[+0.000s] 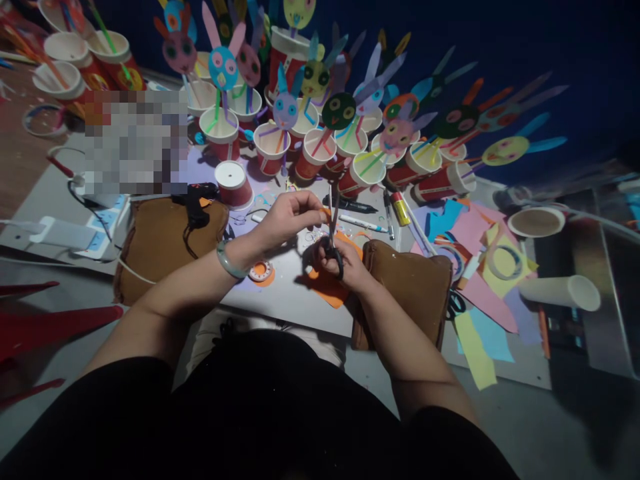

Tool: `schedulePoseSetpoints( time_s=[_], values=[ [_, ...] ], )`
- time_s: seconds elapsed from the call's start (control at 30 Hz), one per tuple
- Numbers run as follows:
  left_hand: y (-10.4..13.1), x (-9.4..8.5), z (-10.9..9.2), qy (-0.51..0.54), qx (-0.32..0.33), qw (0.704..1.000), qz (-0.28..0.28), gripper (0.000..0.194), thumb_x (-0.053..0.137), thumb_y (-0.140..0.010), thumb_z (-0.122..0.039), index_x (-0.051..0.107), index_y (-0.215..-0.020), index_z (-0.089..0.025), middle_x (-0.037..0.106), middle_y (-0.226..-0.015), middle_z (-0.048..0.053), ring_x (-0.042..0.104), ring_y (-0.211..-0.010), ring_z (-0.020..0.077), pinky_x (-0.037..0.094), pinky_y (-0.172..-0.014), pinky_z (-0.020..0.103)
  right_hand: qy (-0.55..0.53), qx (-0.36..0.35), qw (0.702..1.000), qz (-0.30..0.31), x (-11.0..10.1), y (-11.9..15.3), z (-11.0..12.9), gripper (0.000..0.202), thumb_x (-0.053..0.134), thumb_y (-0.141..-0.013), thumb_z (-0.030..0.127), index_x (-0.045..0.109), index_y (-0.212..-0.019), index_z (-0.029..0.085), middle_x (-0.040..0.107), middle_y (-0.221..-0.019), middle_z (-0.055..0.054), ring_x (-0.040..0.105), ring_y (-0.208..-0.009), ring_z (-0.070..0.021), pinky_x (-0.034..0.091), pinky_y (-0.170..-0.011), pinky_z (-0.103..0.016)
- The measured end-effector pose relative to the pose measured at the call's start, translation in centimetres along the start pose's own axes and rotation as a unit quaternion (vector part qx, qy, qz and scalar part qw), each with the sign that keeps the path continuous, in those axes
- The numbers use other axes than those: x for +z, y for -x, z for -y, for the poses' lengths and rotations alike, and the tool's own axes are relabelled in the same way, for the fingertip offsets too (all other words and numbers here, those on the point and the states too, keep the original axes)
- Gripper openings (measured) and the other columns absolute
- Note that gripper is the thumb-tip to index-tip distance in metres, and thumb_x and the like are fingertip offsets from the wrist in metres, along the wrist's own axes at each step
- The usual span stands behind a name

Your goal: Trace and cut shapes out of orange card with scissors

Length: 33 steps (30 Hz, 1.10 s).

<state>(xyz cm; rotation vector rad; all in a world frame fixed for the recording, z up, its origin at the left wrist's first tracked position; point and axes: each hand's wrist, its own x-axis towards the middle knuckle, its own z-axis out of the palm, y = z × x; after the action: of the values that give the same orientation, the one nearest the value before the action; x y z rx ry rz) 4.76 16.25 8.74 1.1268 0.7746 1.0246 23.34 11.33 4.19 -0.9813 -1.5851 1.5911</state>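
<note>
Scissors (333,250): blk handles, dark slim blades, held in R hand (345,263) w/ fingers at the loops. Tips point up & away from wearer; blades stand nr upright, above far side of orange sheet (331,293). Blade gap too blurry to call. Orange piece (326,215): small, pinched in L hand (300,217) fingertips, just L of blades, off the table, beyond orange sheet's near edge; exact shape unclear, partly hidden. Orange sheet itself: bright, flat on table, irreg. outline, partly covered by R hand.
</note>
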Motion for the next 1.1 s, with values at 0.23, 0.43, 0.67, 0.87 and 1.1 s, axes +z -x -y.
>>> schedulePoseSetpoints(
  time_s=[0.23, 0.43, 0.67, 0.87, 1.1],
  values=[
    [-0.01, -0.01, -0.15, -0.011, -0.009, 1.000, -0.007, 0.021, 0.077, -0.069, -0.028, 0.060, -0.069, -0.016, 0.062, -0.065, -0.002, 0.054, -0.061, 0.0081, 0.044, -0.060, 0.022, 0.019, 0.006, 1.000, -0.003, -0.14, -0.13, 0.20, 0.058, 0.070, -0.071, 0.074, 0.049, -0.069, 0.020, 0.047, -0.066, 0.003, 0.040, -0.061, -0.0109, 0.033, -0.057, -0.027],
    [-0.08, -0.08, -0.22, -0.016, -0.006, 1.000, -0.005, 0.018, 0.074, -0.069, -0.026, 0.060, -0.070, -0.015, 0.062, -0.065, -0.001, 0.055, -0.061, 0.0084, 0.044, -0.060, 0.022, 0.038, 0.003, 0.999, -0.012, -0.20, -0.11, 0.22, 0.061, 0.070, -0.069, 0.076, 0.050, -0.068, 0.019, 0.048, -0.066, 0.002, 0.040, -0.062, -0.0110, 0.033, -0.059, -0.027],
    [-0.10, -0.15, -0.13, -0.013, 0.001, 1.000, -0.005, 0.014, 0.071, -0.069, -0.023, 0.060, -0.069, -0.015, 0.063, -0.064, -0.001, 0.054, -0.060, 0.0083, 0.044, -0.059, 0.022, 0.032, 0.003, 0.999, -0.015, -0.27, -0.06, 0.16, 0.059, 0.073, -0.069, 0.073, 0.049, -0.067, 0.019, 0.048, -0.065, 0.003, 0.039, -0.061, -0.0104, 0.032, -0.058, -0.026],
    [-0.02, -0.17, -0.31, -0.008, -0.001, 1.000, -0.003, 0.014, 0.071, -0.068, -0.023, 0.059, -0.069, -0.015, 0.061, -0.063, -0.002, 0.054, -0.060, 0.0083, 0.043, -0.059, 0.022, 0.044, 0.001, 0.999, -0.012, -0.35, -0.21, 0.30, 0.059, 0.072, -0.070, 0.073, 0.049, -0.066, 0.019, 0.048, -0.064, 0.003, 0.039, -0.060, -0.0101, 0.032, -0.058, -0.026],
    [-0.06, -0.28, -0.22, -0.015, 0.001, 1.000, 0.001, 0.016, 0.072, -0.069, -0.024, 0.059, -0.070, -0.016, 0.062, -0.065, -0.001, 0.054, -0.061, 0.0087, 0.044, -0.060, 0.023, 0.038, -0.001, 0.999, -0.006, -0.39, -0.29, 0.28, 0.059, 0.072, -0.068, 0.074, 0.049, -0.066, 0.020, 0.048, -0.062, 0.003, 0.039, -0.058, -0.0099, 0.033, -0.057, -0.026]
  ],
)
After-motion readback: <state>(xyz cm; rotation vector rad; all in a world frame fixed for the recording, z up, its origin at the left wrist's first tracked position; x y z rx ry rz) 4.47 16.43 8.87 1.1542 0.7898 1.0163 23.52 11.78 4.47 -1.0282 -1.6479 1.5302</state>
